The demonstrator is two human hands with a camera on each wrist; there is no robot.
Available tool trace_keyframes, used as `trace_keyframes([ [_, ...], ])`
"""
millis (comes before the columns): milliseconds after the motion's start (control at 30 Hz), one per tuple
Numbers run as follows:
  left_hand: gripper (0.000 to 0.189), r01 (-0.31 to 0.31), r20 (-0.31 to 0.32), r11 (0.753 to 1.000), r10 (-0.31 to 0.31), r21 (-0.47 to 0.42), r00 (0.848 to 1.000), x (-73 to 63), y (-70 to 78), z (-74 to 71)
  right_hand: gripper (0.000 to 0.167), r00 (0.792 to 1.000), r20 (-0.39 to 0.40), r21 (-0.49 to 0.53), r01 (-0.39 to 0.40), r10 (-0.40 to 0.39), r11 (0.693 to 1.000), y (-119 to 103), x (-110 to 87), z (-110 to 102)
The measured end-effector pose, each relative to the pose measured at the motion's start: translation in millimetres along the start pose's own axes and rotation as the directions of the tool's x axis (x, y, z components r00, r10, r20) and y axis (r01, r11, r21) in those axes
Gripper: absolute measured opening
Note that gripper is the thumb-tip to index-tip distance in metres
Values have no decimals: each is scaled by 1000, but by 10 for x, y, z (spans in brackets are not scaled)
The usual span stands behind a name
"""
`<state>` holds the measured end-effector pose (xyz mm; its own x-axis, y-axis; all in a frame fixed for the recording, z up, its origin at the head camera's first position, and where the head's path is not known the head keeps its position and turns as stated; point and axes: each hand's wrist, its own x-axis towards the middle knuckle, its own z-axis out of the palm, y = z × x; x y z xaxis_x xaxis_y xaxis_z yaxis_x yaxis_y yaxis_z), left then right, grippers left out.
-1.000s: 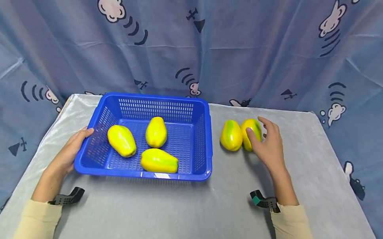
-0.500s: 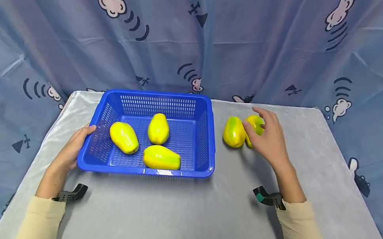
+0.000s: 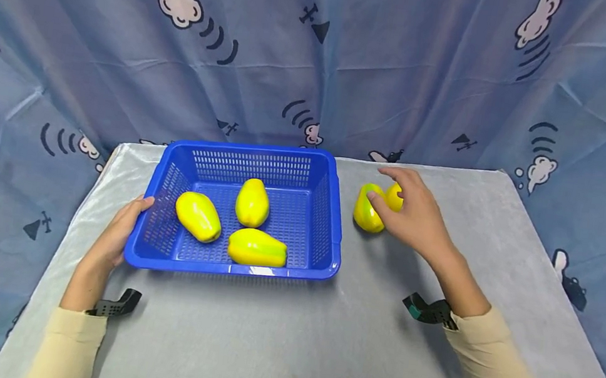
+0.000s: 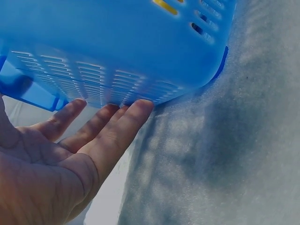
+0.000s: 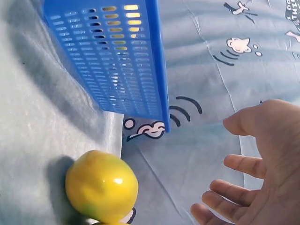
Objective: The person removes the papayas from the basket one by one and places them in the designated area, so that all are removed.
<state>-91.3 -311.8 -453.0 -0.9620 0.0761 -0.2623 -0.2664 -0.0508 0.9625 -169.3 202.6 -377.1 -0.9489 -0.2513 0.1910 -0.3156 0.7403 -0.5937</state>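
Observation:
My left hand (image 3: 118, 232) holds the left side of a blue plastic basket (image 3: 230, 271). One digit lies at the rim, and in the left wrist view the fingers (image 4: 124, 124) rest against the slotted outer wall. Inside the basket lie three glossy yellow-green papayas, one at the left (image 3: 198, 217), one at the middle (image 3: 252, 203) and one at the front (image 3: 257, 248). My right hand (image 3: 413, 215) hovers over two more papayas, thumb and fingers spread, holding nothing. It partly covers the left one (image 3: 368, 213) and mostly hides the right one (image 3: 394, 197).
A pale grey cloth covers the table (image 3: 261, 341). Behind and at both sides hangs a blue patterned curtain (image 3: 408, 69). A black band (image 3: 430, 310) sits on the right wrist, another band (image 3: 115, 305) on the left.
My right hand has moved left, from beside the right papaya to above both loose papayas. The left hand stays on the basket; the view has shifted slightly.

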Motion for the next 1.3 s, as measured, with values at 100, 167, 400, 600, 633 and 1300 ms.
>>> trace_keyframes([
  [100,50,3,6,1000,-3,17,1000,11,-3,5,54,1000,24,-13,12,-11,1000,-52,-3,3],
  [167,53,9,9,1000,-9,25,1000,11,-2,1,54,999,46,-21,19,-18,1000,-98,3,14],
  [400,50,13,3,1000,-13,17,1000,12,16,-6,55,996,80,-51,41,-37,998,-287,96,58],
  [600,27,10,-1,1000,-10,-19,1000,-13,-1,-6,57,992,121,-81,36,-26,996,-456,187,146],
  [633,22,8,-3,1000,-9,-27,1000,-14,-3,-4,58,992,125,-81,40,-30,996,-485,200,160],
  [1300,29,28,-21,1000,-28,1,999,-19,-8,15,54,953,262,-57,171,-151,984,-1003,367,435],
])
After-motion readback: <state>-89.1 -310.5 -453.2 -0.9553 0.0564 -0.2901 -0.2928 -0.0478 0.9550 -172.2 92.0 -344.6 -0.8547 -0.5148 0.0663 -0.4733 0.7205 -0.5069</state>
